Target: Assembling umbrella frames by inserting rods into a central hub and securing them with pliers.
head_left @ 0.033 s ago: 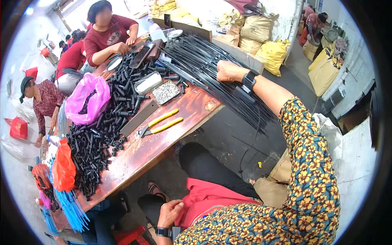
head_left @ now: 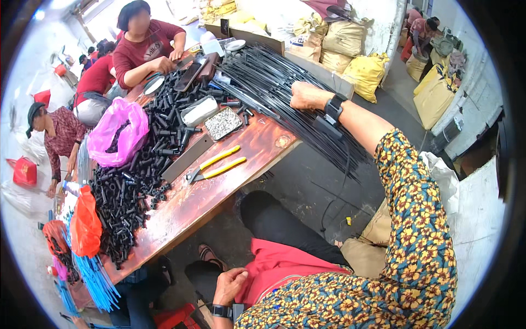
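Note:
My right hand (head_left: 308, 96) is stretched out over a bundle of long thin black rods (head_left: 263, 71) at the table's far right. Its fingers are curled closed at the rods, and the fingertips are hidden. The rods fan out past the table's edge. Near my lap, beside the red apron (head_left: 279, 263), my left hand (head_left: 229, 286) is loosely closed, with nothing showing in it. Yellow-handled pliers (head_left: 216, 164) lie on the wooden table (head_left: 241, 178). Next to them is a small metal tray (head_left: 223, 124) of tiny pale pieces.
A large heap of short black tubular parts (head_left: 123, 192) covers the table's left, around a pink bag (head_left: 118, 134). An orange bag (head_left: 86, 222) and blue strands (head_left: 98, 282) hang at the near left corner. A co-worker (head_left: 145, 46) sits across; yellow sacks (head_left: 366, 77) stand behind.

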Demonstrator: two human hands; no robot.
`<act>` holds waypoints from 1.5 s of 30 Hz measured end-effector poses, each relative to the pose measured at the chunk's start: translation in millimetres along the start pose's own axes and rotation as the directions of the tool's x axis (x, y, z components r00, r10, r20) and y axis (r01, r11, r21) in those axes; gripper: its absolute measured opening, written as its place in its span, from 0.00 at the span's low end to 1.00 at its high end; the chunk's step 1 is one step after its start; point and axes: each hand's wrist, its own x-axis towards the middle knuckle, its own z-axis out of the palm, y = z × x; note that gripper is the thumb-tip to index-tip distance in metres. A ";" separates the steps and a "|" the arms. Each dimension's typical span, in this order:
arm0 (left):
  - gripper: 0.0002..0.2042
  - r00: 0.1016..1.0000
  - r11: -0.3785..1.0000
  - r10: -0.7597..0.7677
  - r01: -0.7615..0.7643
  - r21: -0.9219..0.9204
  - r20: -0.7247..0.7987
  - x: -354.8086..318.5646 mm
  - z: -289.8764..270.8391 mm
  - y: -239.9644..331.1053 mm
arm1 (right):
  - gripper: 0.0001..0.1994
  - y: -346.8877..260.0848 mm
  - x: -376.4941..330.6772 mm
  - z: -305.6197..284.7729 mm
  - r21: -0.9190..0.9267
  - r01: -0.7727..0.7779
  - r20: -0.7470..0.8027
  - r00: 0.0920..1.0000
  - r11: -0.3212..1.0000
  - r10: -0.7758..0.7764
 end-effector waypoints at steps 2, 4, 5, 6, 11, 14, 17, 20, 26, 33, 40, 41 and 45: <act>0.13 1.000 0.999 0.005 -0.006 -0.042 -0.021 2.8 5.8 -6.5 | 0.09 -17.6 -11.5 -5.1 0.140 -0.097 0.042 0.995 0.985 0.092; 0.13 1.000 0.996 -0.015 0.013 -0.083 -0.022 5.0 8.9 -13.4 | 0.12 -13.1 -6.9 -1.6 0.304 -0.243 0.134 0.968 0.921 0.211; 0.13 0.999 0.992 -0.040 0.036 -0.123 -0.025 6.1 11.0 -16.9 | 0.12 -2.4 -3.3 4.5 0.299 -0.246 0.128 0.968 0.922 0.216; 0.13 0.999 0.991 -0.037 0.033 -0.129 -0.028 7.0 12.8 -22.6 | 0.15 0.8 0.3 8.8 0.318 -0.160 0.097 0.986 0.934 0.136; 0.13 0.998 0.982 -0.009 -0.001 -0.188 -0.054 5.2 15.2 -25.1 | 0.18 -8.1 3.2 25.1 -0.054 -0.040 -0.143 0.989 0.998 0.032; 0.13 0.996 0.980 0.031 -0.047 -0.194 -0.085 3.1 14.1 -29.5 | 0.14 -24.6 -3.0 20.7 -0.051 -0.091 -0.152 0.985 0.995 0.082; 0.13 0.994 0.944 -0.110 0.098 -0.314 -0.019 0.2 8.7 -34.5 | 0.12 -25.2 -2.4 2.2 -0.083 -0.066 -0.142 0.988 0.994 0.053; 0.13 0.993 0.924 -0.119 0.102 -0.368 -0.024 0.1 1.6 -38.7 | 0.10 -38.2 -6.5 -26.6 0.126 -0.220 0.038 0.976 0.967 0.217; 0.12 0.993 0.930 -0.081 0.042 -0.364 -0.091 9.1 -2.2 -33.2 | 0.08 -4.9 7.5 -39.0 -0.494 0.186 -0.519 0.720 0.849 -0.460; 0.12 0.996 0.959 -0.012 -0.012 -0.282 -0.084 17.6 4.1 -40.5 | 0.15 3.3 22.1 -59.9 -0.082 0.014 -0.553 0.831 0.997 -0.057; 0.12 0.992 0.961 -0.037 0.003 -0.277 -0.118 6.2 -7.5 -23.7 | 0.11 -54.0 10.1 -84.6 0.492 0.283 -0.481 0.877 0.823 -0.014; 0.12 0.994 0.958 -0.009 -0.023 -0.286 -0.111 3.9 -6.0 -23.7 | 0.09 -73.3 6.8 -85.8 0.708 0.281 -0.434 0.897 0.648 0.086; 0.14 0.997 0.978 0.027 -0.042 -0.205 -0.075 11.2 -1.1 -19.0 | 0.07 -93.4 0.8 -92.3 0.779 0.440 -0.533 0.840 0.447 0.101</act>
